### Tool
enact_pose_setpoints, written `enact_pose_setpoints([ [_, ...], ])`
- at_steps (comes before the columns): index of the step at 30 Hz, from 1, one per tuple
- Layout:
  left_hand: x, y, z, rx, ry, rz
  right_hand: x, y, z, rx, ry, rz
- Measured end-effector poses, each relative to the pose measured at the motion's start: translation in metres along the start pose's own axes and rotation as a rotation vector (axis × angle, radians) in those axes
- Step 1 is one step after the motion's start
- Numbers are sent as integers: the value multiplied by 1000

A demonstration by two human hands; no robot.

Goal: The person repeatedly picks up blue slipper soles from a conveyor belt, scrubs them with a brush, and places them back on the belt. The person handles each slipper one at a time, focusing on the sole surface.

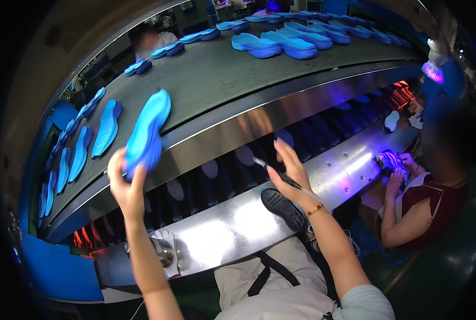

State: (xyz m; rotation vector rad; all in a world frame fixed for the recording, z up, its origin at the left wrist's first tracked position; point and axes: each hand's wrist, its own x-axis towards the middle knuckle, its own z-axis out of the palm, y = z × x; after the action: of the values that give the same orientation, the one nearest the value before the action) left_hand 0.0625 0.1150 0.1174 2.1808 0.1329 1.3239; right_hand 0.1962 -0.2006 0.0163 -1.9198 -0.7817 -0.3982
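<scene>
My left hand (127,184) grips the heel end of a bright blue shoe sole (148,128), fingers on one side and thumb on the other. The sole is held up at the near edge of the dark conveyor belt, toe end pointing away. In my right hand (292,173), over the metal ledge, is a slim dark-handled brush (272,172) with a pale tip pointing left; some fingers are stretched out. Below that hand a black shoe (283,208) lies on the ledge, its studded outsole facing up.
Many blue soles (107,128) lie on the conveyor belt (206,74). Under it runs a lower rack of dark shoes (211,184). A metal pot (163,250) stands on the ledge (216,229). At right a person (430,197) handles a shoe (390,162); another person (155,40) sits across.
</scene>
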Motion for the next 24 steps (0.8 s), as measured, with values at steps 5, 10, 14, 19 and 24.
enact_pose_setpoints([
  [5, -71, 38, -9, -1056, 236, -776, -86, 37, 12, 274, -26, 535],
  [10, -175, 11, -31, -1731, -176, -736, -141, 38, 18, 570, 2, 757],
  [14, -238, 24, -10, -1819, -533, -1120, -172, 42, 17, 627, 4, 868],
  [19, -316, -12, 35, -1105, -378, -1732, -189, 47, 21, 698, 103, 896],
  [24, -389, -62, 22, -1145, -81, -1835, -192, 48, 31, 789, 82, 961],
])
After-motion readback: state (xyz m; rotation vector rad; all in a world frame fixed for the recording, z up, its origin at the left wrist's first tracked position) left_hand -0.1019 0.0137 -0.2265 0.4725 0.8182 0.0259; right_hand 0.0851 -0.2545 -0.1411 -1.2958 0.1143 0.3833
